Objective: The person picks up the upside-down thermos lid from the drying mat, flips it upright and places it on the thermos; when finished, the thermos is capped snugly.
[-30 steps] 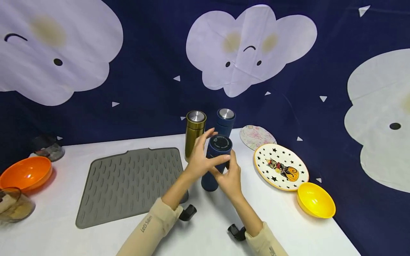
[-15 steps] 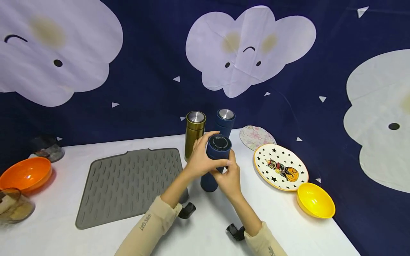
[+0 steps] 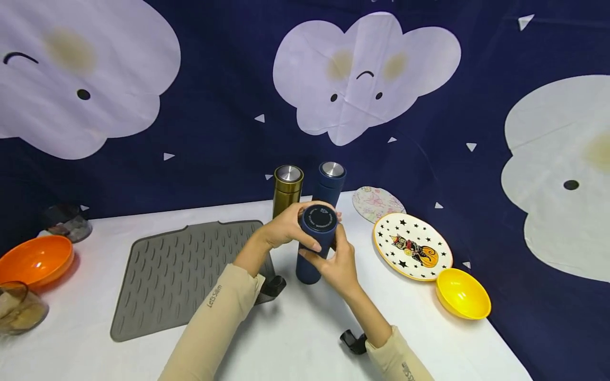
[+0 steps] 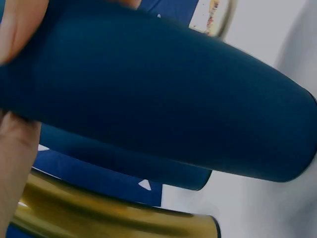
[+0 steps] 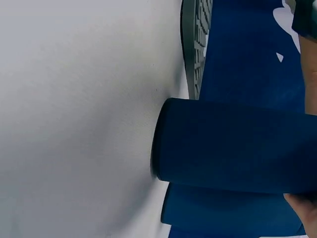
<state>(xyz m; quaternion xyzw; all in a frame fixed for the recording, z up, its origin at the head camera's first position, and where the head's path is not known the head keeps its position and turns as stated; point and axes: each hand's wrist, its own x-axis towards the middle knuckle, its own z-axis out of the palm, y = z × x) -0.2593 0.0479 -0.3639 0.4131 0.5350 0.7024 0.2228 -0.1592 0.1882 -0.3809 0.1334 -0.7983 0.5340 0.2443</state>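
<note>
My left hand wraps round the upper end of a dark blue thermos flask, thumb across its front. The flask's top face is a black disc with a ring of white lettering. Lower on its right side my right hand grips the body between thumb and fingers. It stands nearly upright, its lower end close to the white cloth. In the left wrist view the flask fills most of the picture. Just behind stand a gold thermos and a second blue thermos, both with steel-topped lids.
A grey ribbed drying mat lies on the left of the white table. Further left are an orange bowl and two glass vessels. On the right are a cat-patterned plate, a yellow bowl and a floral disc.
My left hand has turned round the flask's top, its wrist swinging left and up. The lettering on the disc has rotated. The right hand keeps its hold, and the view has shifted slightly.
</note>
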